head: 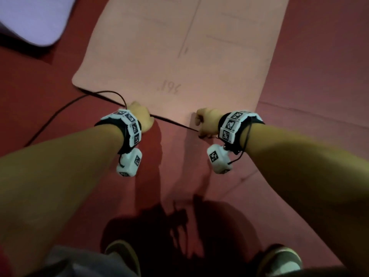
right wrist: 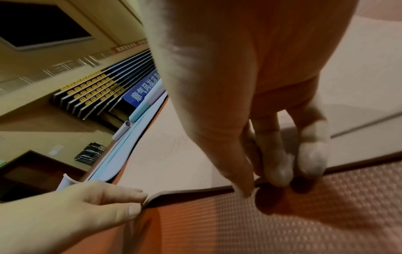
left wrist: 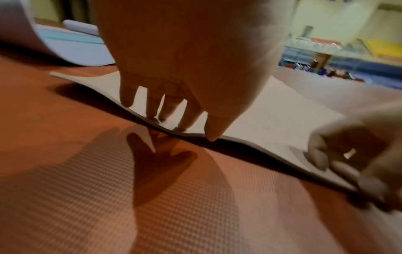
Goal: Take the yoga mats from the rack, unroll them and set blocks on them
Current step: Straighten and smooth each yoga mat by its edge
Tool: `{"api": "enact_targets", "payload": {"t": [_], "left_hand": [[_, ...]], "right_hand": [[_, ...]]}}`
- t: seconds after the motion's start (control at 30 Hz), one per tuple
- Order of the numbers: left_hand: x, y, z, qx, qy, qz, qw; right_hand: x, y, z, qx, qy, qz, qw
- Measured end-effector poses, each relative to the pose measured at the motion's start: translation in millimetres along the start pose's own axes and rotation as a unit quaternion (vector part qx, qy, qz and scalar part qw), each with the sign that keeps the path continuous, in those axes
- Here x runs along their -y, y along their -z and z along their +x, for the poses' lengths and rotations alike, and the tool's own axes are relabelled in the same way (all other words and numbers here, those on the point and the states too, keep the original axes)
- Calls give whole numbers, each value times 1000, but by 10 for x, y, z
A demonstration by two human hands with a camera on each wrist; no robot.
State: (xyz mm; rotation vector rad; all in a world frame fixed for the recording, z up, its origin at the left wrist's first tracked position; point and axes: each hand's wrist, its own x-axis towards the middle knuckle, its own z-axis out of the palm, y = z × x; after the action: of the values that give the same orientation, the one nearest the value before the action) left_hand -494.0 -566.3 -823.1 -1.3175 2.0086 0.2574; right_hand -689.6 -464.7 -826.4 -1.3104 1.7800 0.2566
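A pink yoga mat [head: 179, 47] lies unrolled on the red floor, running away from me. Its near edge [left wrist: 250, 139] is lifted a little off the floor. My left hand [head: 142, 116] pinches that edge left of centre, fingers [left wrist: 152, 110] on top and thumb at the rim. My right hand [head: 205, 121] pinches the same edge further right, and the right wrist view shows its fingertips [right wrist: 280, 170] curled over the rim of the mat [right wrist: 174, 163]. Each wrist view also catches the other hand on the edge. No block is in view.
A lavender mat [head: 30, 19] lies unrolled to the far left, its end curling up [left wrist: 21, 25]. A black cable [head: 60, 110] runs from my left wrist across the red textured floor matting [head: 179, 166]. My shoes [head: 121, 254] stand just behind. Tiered seating [right wrist: 97, 92] lines the far wall.
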Motion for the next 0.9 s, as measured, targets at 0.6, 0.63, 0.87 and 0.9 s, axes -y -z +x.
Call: {"api": "enact_targets", "payload": {"t": [0.6, 0.63, 0.87, 0.9], "left_hand": [[-944, -192, -148, -171, -40, -49, 983], [-947, -143, -165, -184, -41, -46, 981], [-923, 167, -161, -225, -28, -126, 966], [-922, 197, -167, -230, -23, -131, 964]], "right_hand": [[-562, 6, -364, -191, -27, -92, 977], [-556, 66, -392, -207, -34, -87, 974], [-880, 354, -482, -214, -25, 204, 955], [-929, 363, -475, -228, -36, 250, 940]]}}
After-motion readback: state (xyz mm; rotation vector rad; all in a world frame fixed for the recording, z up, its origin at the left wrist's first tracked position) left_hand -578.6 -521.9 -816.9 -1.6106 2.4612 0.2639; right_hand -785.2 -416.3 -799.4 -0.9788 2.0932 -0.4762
